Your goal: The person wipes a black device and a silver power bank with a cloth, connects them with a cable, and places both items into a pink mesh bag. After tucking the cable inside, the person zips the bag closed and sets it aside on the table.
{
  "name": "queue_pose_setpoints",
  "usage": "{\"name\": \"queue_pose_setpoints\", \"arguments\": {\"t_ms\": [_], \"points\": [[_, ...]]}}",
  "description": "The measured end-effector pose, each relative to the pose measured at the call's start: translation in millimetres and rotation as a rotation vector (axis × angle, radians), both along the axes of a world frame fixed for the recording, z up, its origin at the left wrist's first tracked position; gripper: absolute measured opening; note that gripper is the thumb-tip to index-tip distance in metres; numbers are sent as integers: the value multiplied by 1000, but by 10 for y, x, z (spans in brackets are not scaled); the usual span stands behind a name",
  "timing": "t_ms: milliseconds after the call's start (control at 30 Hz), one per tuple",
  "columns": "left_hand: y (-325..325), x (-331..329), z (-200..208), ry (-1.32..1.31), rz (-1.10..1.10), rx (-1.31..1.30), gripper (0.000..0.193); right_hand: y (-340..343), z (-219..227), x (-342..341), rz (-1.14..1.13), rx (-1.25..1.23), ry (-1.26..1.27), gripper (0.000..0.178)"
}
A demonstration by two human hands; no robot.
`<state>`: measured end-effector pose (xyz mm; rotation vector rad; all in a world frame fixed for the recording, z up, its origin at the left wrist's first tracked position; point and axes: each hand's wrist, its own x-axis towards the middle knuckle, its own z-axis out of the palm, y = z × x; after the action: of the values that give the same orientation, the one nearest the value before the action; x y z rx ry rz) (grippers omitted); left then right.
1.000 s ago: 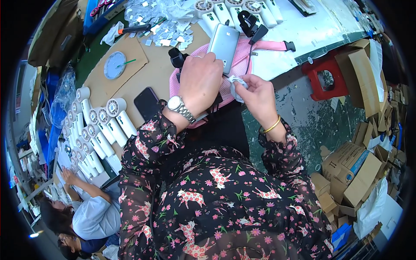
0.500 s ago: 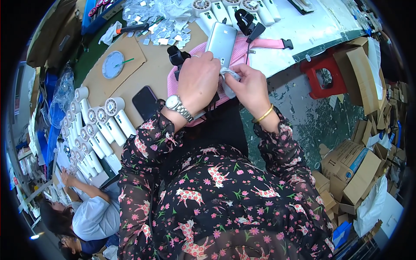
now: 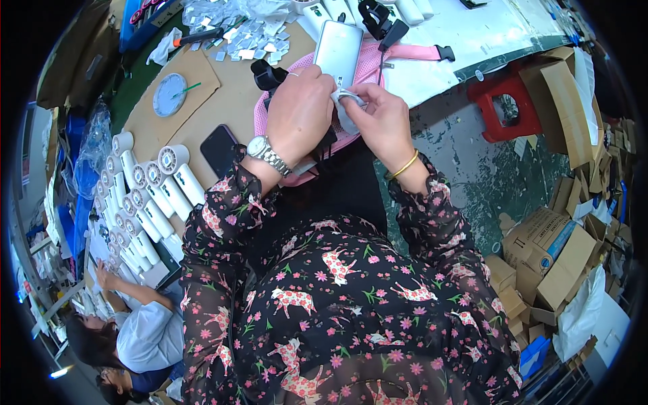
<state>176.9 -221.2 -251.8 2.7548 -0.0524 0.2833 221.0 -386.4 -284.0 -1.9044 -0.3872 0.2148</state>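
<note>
Sleeves (image 3: 223, 202) of black floral fabric are covering both forearms, which are reaching up from below and angling inward toward each other. The left hand (image 3: 299, 111) is lying palm down with its knuckles uppermost, its wrist carrying a silver watch (image 3: 258, 146); its fingers are curling under and away from view, so whether they are pinching anything, one cannot tell. The right hand (image 3: 385, 128) is coming in from the other side, a gold-coloured bracelet (image 3: 405, 164) circling its wrist, and its thumb and index finger are pressing together on a crumpled pale piece (image 3: 345, 119). That piece is hanging just beside the left hand's fingers, over the near part of a pink mesh bag (image 3: 370, 66) and close to the lower end of a silver device (image 3: 338, 48).

Compared with a second ago, the right hand is sitting nearer to the left one, and the pale piece is no longer showing off to the right but is bunching up by the left fingertips. The whole table is appearing higher in view, with the white fans (image 3: 317, 19) at the upper edge now being cut off more.
</note>
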Motion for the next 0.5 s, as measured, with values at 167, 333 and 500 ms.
{"name": "queue_pose_setpoints", "arguments": {"t_ms": [167, 333, 500], "points": [[-27, -10, 2, 2, 15, -10, 11, -300, 73, -183, 0, -125, -94, 22], [-12, 1, -11, 11, 1, 11, 11, -498, -50, -397, -55, -47, -3, 18], [49, 2, -37, -56, -27, 26, 9, -585, -154, -401, -169, 298, 201, 17]]}}
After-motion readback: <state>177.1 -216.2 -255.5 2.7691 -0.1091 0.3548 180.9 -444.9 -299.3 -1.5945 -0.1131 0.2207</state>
